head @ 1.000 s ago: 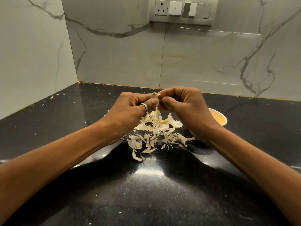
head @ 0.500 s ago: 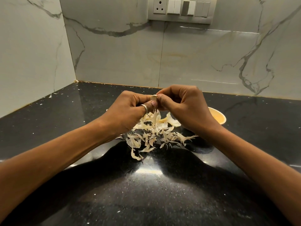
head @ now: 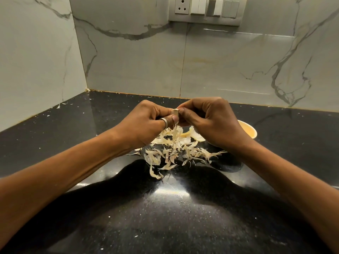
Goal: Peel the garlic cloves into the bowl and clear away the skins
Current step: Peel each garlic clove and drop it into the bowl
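Garlic clove (head: 174, 112) held off the black worktop (head: 73, 134), pinched by curled fingers of left hand (head: 146, 123) and right hand (head: 211, 121), skins (head: 176, 149) heaped beneath at 6 o'clock, yellow bowl (head: 247, 131) at 3 o'clock, partly hidden behind right hand.

You face a corner where a glossy black speckled countertop (head: 55, 143) meets two walls of pale marble-look tile, the back wall (head: 220, 66) and the left wall (head: 33, 61), both crossed by grey veins. High on your back wall sits a grey switch panel (head: 205, 11) with a three-pin socket (head: 181, 7) at its left end. A bright patch of reflected light (head: 172, 191) lies on the countertop near you.
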Demonstrator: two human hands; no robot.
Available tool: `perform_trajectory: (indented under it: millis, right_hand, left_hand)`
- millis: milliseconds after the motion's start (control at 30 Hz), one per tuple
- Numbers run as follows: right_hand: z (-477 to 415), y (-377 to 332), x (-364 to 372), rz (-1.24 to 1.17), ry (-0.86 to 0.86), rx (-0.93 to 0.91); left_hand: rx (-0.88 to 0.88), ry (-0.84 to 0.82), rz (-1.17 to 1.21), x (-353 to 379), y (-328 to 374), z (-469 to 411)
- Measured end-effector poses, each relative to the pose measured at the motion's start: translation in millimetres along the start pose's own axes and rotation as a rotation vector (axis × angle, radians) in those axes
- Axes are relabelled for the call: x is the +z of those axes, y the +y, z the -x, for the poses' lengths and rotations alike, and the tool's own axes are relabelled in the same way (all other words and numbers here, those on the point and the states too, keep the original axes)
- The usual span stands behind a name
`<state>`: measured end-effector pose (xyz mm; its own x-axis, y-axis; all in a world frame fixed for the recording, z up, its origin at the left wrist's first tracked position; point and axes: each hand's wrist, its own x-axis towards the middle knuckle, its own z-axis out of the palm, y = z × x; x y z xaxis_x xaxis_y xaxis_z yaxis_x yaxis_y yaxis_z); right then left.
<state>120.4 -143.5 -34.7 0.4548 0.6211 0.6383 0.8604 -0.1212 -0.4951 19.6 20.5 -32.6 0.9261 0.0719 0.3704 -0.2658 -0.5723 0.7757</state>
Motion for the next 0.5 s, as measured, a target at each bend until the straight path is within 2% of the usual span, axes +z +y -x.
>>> perform_trajectory:
  millis: [167, 300, 500]
  right_hand:
    - [0.8, -0.8, -1.3, 0.035, -0.022, -0.022]
    - [2.2, -1.9, 2.8, 0.057, -0.005, -0.029]
    - [-0.7, -4.2, -2.2, -0.184, -0.022, 0.125]
  left_hand:
    - [0.009, -0.04, -0.017, -1.8, -0.1, 0.5]
    - [0.09, -0.062, -0.084, -2.8, -0.4, 3.0]
    - [-0.012, -0.024, 0.084, -1.8, 3.4, 1.6]
